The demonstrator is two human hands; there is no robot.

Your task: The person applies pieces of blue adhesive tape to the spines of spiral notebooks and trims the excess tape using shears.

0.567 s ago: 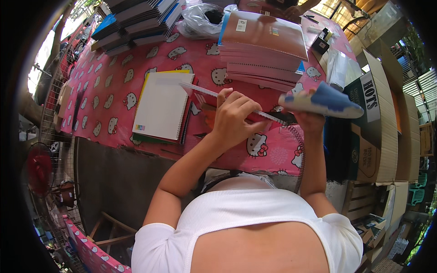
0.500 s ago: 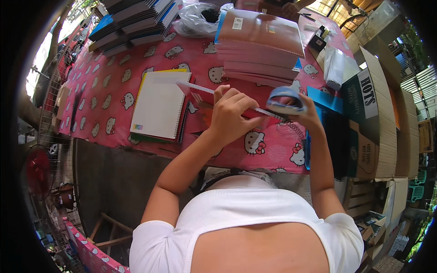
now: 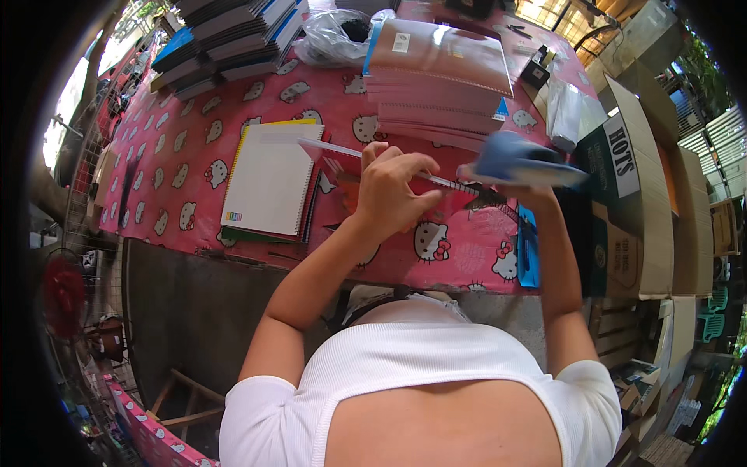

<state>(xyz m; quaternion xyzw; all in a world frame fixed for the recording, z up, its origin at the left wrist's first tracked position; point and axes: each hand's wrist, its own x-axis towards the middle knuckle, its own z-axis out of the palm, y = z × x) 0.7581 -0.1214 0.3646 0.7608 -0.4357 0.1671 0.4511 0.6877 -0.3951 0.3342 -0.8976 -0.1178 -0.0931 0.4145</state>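
My left hand (image 3: 393, 187) is closed around a red-covered notebook (image 3: 340, 165), its long edge tilted up and passing between fingers and thumb. A dark spiral coil (image 3: 507, 208) sticks out past the notebook's right end. Above the coil, my right hand (image 3: 529, 196) grips a blue tool (image 3: 517, 159); motion blurs it, so its kind is unclear. Left of my left hand lies a small stack of spiral notebooks, the top one with a white cover (image 3: 268, 179).
A pink patterned cloth covers the table (image 3: 183, 214). Brown-covered notebooks (image 3: 443, 58) are stacked ahead, beside a clear plastic bag (image 3: 331, 39). Tall notebook piles (image 3: 233, 47) stand far left. An open cardboard box (image 3: 646, 194) is close on the right, near a blue sheet (image 3: 529, 261).
My right hand has swung right with the blue tool, which has turned from a ring-like view to a flatter one. My left hand stays nearly in place. Another person's hand at the far edge has gone.
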